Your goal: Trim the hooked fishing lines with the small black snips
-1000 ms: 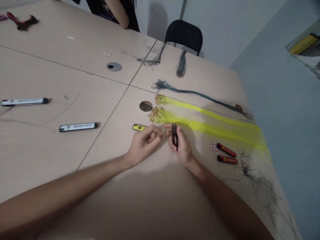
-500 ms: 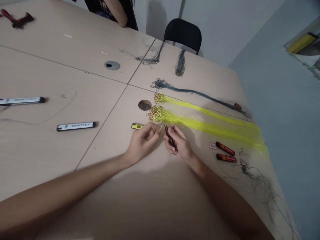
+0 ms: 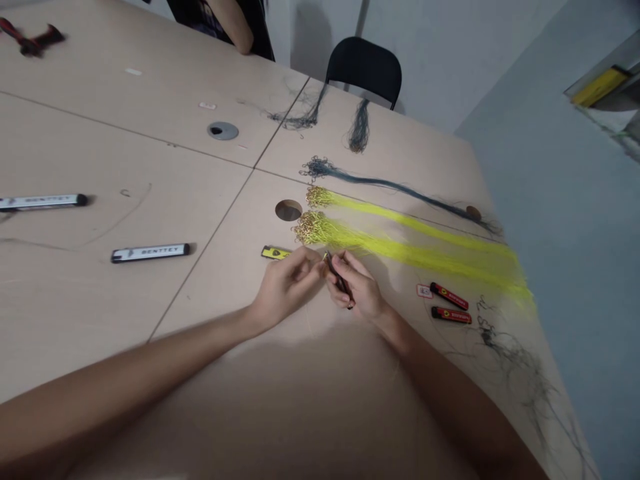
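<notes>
My left hand (image 3: 293, 283) pinches a small yellow-green piece (image 3: 325, 256), perhaps a hook with line; its details are too small to tell. In my right hand (image 3: 357, 283) is a slim dark tool (image 3: 341, 280), its tip at the yellow piece. The two hands nearly touch. Just beyond them lies a thick bundle of bright yellow line (image 3: 400, 257) with gold hooks (image 3: 310, 227) at its left end. A thinner yellow bundle (image 3: 380, 212) runs behind it. Partly behind my left hand lies a yellow cutter-like item (image 3: 274, 253).
A dark green line bundle (image 3: 390, 183) lies farther back. Two red items (image 3: 451, 315) and tangled line (image 3: 515, 360) are at the right, white-labelled items (image 3: 150, 253) at the left. Across the table (image 3: 200, 173) are a person's arm (image 3: 231, 25) and a black chair (image 3: 365, 67).
The tip of the dark tool and the small yellow piece have come together as my hands closed the gap slightly. The view has shifted a little.
</notes>
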`<state>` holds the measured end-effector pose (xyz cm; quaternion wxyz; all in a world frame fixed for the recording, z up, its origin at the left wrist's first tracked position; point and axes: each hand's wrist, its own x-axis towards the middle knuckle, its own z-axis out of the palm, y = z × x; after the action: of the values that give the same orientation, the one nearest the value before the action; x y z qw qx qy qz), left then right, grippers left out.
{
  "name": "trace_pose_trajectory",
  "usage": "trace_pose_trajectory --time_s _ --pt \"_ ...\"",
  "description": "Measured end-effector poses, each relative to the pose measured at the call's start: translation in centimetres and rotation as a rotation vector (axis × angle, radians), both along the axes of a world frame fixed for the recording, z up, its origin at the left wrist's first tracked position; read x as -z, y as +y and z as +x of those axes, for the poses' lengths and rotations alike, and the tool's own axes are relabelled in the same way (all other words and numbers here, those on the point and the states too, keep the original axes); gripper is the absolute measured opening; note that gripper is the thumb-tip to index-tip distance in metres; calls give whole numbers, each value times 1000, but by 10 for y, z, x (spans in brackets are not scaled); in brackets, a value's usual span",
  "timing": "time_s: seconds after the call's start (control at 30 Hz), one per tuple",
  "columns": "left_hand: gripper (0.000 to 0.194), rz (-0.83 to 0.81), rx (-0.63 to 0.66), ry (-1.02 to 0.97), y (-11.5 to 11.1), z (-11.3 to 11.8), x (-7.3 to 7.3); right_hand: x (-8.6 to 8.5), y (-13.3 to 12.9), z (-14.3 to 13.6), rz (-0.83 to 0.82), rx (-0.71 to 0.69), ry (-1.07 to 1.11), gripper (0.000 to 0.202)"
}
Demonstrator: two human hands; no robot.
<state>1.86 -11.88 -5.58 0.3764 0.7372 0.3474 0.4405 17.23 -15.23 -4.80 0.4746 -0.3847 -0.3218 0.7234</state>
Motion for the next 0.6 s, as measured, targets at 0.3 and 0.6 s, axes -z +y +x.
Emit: trace_pose_trajectory --time_s 0.3,0.6 --pt "14 11 24 -10 1 0 -1 0 -1 -2 7 15 -2 38" --pt "12 44 54 -29 1 0 1 2 0 -2 17 3 -19 37"
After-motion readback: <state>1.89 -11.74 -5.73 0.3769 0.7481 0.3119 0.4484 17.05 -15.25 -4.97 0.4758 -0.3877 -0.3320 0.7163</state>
